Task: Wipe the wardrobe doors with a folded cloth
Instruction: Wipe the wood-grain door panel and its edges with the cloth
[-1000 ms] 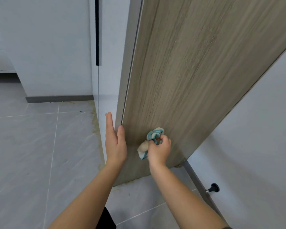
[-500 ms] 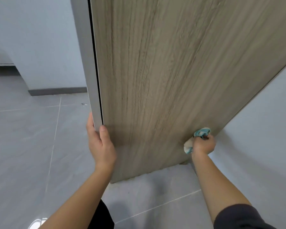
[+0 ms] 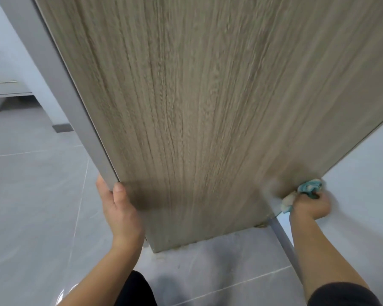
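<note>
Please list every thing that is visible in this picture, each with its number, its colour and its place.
door: 1, grey-brown wood grain with a grey left edge, fills the centre
cloth: 1, teal and cream, bunched at the door's lower right edge
floor: grey tiles, left and bottom
drawer unit: 1, white, far upper left
skirting: 1 piece, dark grey, left, beyond the door
wall: white, right
metal strip: 1, grey, below the cloth
left hand: 1, grips the door's left edge, low
right hand: 1, holds the cloth
sleeve: 1, dark, on the right arm
</note>
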Tool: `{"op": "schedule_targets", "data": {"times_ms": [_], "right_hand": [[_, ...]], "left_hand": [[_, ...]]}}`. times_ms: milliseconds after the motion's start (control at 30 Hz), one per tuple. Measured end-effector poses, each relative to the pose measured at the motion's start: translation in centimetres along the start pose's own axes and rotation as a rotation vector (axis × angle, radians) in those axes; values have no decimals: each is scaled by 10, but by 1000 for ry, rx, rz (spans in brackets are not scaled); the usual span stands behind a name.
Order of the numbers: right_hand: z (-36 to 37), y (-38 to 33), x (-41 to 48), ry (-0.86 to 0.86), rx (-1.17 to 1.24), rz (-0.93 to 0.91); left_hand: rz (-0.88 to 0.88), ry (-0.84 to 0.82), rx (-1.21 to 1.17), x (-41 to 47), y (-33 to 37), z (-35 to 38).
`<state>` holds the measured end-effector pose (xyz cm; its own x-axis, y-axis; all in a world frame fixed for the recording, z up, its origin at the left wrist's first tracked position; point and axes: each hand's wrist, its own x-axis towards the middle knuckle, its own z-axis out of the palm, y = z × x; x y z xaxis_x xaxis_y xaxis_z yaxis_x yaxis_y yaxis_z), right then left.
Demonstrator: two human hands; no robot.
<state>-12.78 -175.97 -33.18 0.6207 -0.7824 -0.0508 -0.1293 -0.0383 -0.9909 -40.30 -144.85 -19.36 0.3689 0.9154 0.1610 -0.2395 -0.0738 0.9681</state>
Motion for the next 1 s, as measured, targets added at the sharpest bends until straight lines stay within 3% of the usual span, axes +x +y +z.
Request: {"op": "schedule_targets", "data": {"times_ms": [67, 133, 200, 433, 1000], "right_hand": [[-4, -5, -8, -49, -93, 14], [-11, -22, -18, -252, -225, -46], [-18, -28, -26, -358, -238, 49], [-18, -26, -96, -306, -288, 76], [-61, -59, -360, -666, -205, -261]], "left_hand": [[-7, 2, -18, 0, 0, 1], [8, 3, -22, 1, 1, 1], [14, -19, -15, 0, 2, 1], [0, -92, 11, 3, 3, -5], [37, -449, 90, 17, 6, -40]]}}
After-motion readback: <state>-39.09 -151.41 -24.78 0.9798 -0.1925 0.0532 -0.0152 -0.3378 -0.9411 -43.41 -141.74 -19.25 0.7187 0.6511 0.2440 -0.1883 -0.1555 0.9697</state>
